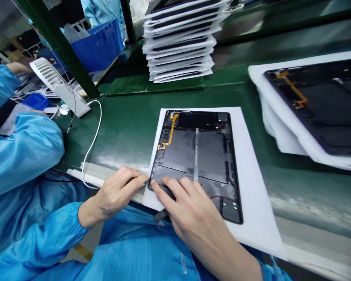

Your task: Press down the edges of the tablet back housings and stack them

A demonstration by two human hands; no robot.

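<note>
Nearest, the worker's blue garment (pixel 146 253) lies below the near edge of the tabletop (pixel 125 113). Left hand (pixel 109 197) reaches in over that edge, thumb and forefinger drawn close together, tips at the near left corner of an open, tablet-like housing (pixel 210 152); cannot tell whether they pinch anything. Right hand (pixel 190 207) lies palm down across the near end of the same housing, fingers slightly parted, one tip just beside the left fingertips. A dark rod (pixel 161 215) protrudes from beneath this hand; the rest is covered, so cannot tell how it is gripped. Housing lies inner side up on a white sheet (pixel 257 199), which reaches the tabletop's near edge. Inside: an orange flex strip (pixel 172 130) along the far left side and a grey strip (pixel 196 154) running lengthwise near the middle. To the left, a white cable (pixel 98 132) curves from the near edge to a white fan (pixel 49 76), tilted beside a green post (pixel 67 47). A co-worker's blue sleeves (pixel 23 152) occupy the left side. To the right, a second housing (pixel 324 105) rests on white sheeting (pixel 280 132), cut off by the view. Toward the tabletop's far edge stands a tall stack of dark panels and white sheets (pixel 179 43). Beyond the post, at far left, sits a blue bin (pixel 99 45).
</note>
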